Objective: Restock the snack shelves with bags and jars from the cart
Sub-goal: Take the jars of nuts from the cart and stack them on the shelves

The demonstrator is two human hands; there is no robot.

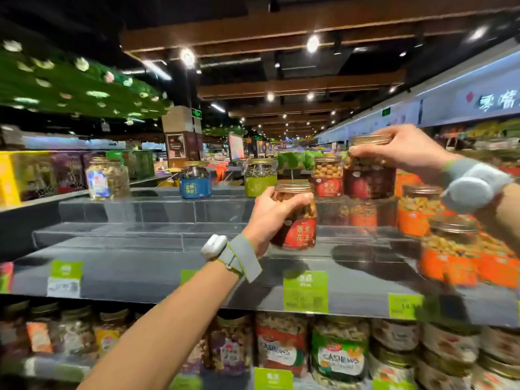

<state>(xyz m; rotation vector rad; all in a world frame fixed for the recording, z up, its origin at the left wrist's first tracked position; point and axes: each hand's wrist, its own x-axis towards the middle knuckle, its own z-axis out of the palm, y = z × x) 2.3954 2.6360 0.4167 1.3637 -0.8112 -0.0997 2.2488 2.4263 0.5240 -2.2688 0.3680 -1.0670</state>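
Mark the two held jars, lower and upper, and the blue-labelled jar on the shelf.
Lower held jar [302,235]: head view, on its red label.
Upper held jar [371,184]: head view, on its dark red label.
Blue-labelled jar [195,189]: head view, on its blue label.

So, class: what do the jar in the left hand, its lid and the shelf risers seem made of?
Jar: clear plastic or glass, unsure which; nuts show through. Lid: gold, ridged, shiny, likely metal or metallised plastic. Risers: clear glossy acrylic, probably; shelf visible through them.
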